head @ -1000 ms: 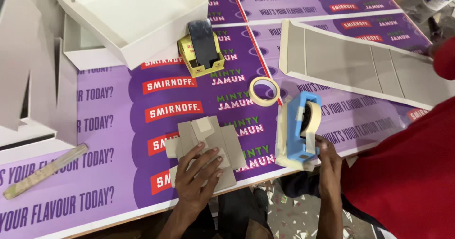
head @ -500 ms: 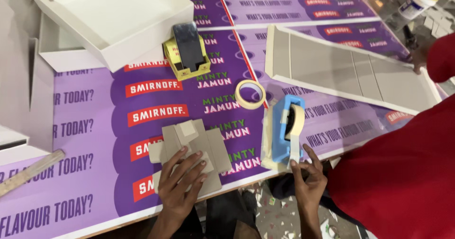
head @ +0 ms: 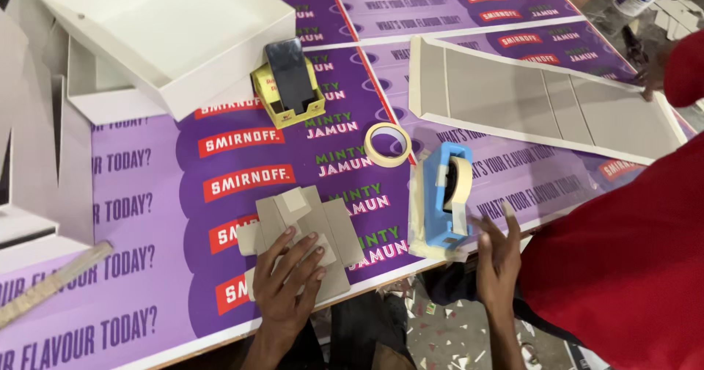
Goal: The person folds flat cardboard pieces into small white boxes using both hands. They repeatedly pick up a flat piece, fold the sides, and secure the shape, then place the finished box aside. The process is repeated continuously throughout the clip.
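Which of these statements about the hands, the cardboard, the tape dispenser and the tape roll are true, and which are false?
1. The left hand presses on the flat cardboard piece. True.
2. The right hand holds the tape roll. False: it is open beside the blue tape dispenser; the roll lies apart.
3. The phone stands in a yellow holder. True.
4. The white tray sits on the floor. False: it rests on the table.

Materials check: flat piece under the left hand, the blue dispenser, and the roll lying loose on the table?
Flat piece: looks like grey-brown cardboard, matte, with scored panels and cut tabs. The left hand presses on it.
Blue dispenser: likely moulded plastic, smooth with a slight sheen. The right hand is beside it.
Loose roll: probably paper masking tape, cream and matte.
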